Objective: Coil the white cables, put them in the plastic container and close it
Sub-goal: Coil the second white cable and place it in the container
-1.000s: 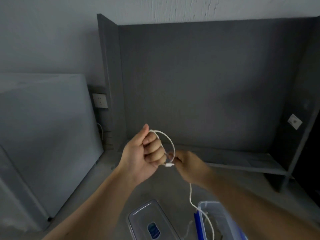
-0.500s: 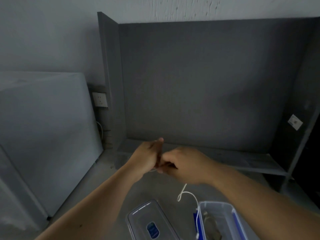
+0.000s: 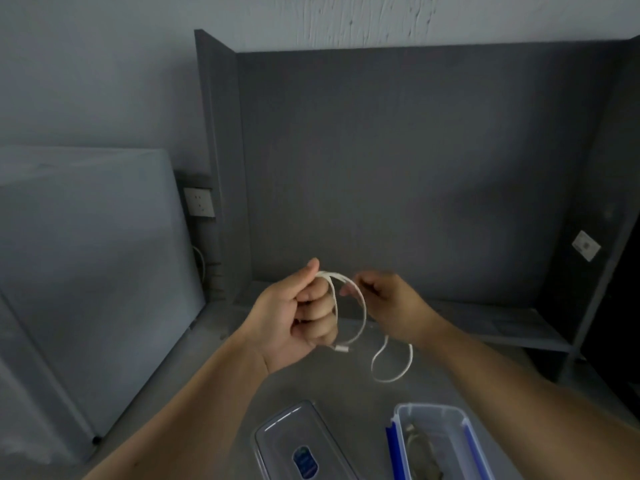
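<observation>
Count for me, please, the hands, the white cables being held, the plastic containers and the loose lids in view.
Hands: 2 (left hand, right hand)
White cable, held by both hands: 1
Plastic container, open: 1
Lid, lying beside it: 1
Total: 5

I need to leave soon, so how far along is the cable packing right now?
Done: container is open, its lid lies beside it. In hand: left hand grips a few loops of white cable, right hand holds the slack tail. Left: finish coiling, put it in, close.
</observation>
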